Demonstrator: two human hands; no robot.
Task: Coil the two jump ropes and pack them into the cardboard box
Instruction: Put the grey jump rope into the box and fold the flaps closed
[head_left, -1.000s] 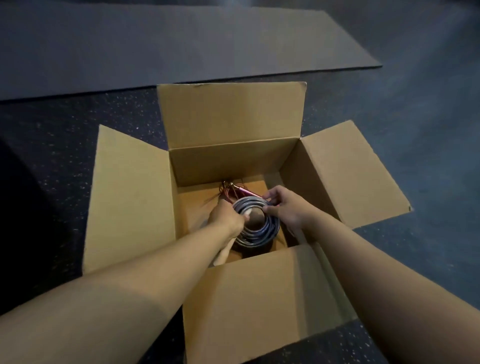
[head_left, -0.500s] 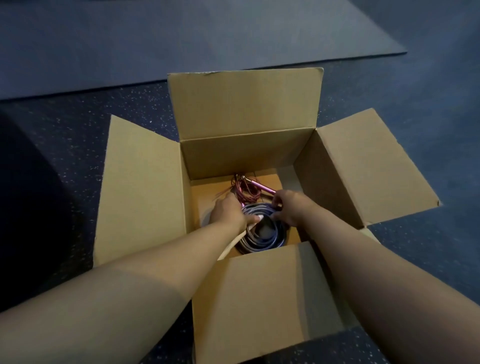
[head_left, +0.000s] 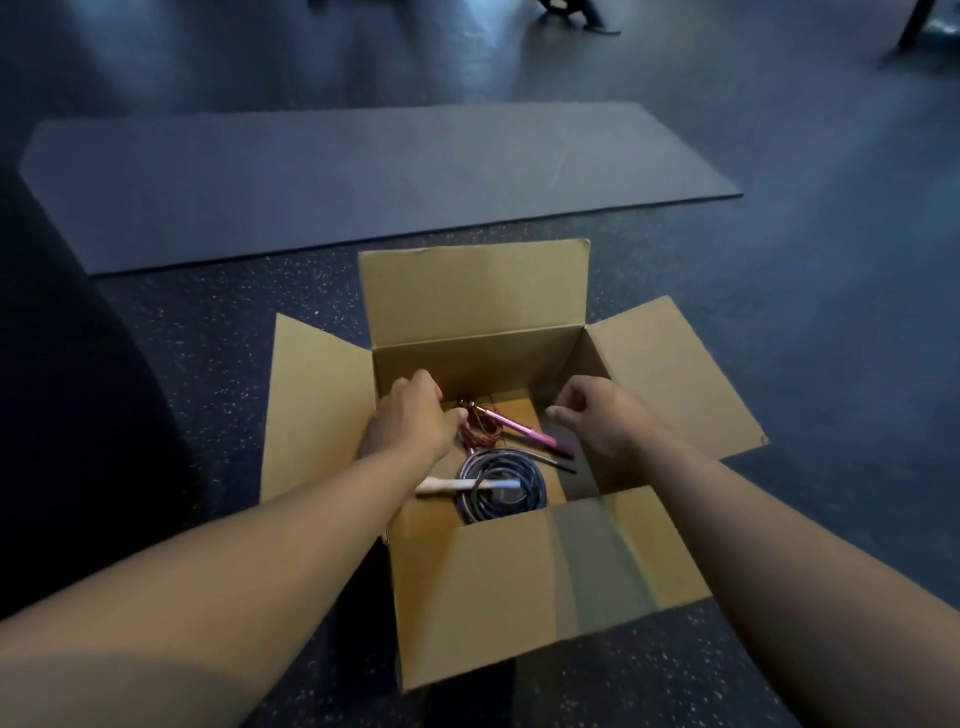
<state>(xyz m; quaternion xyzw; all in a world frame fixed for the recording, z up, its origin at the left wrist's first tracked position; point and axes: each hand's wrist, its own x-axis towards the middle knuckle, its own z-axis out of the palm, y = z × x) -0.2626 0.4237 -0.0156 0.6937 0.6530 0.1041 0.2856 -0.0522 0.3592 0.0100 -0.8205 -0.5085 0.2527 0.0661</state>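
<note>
Status: both hands have let go of the grey rope (head_left: 501, 486) since 0.5 s ago and risen to rim level. L hand (head_left: 410, 421) hangs over the box's left-rear corner, fingers curled loosely, holding nothing; thumb tip near the pink rope (head_left: 480, 428), contact cannot be told. R hand (head_left: 597, 415) hovers over the right side, fingers half-curled, empty.

Contents: grey rope coiled on the floor of the box (head_left: 519, 577), white handle (head_left: 457, 485) across the coil. Pink rope coiled just behind it, pink handle (head_left: 524, 434) angled to the right.

Assessment: both ropes packed; task approx. complete, only flap closing possibly left.

Surroundings: all 4 flaps open. Mat (head_left: 363, 182) on floor beyond box, well apart. No obstruction seen.
</note>
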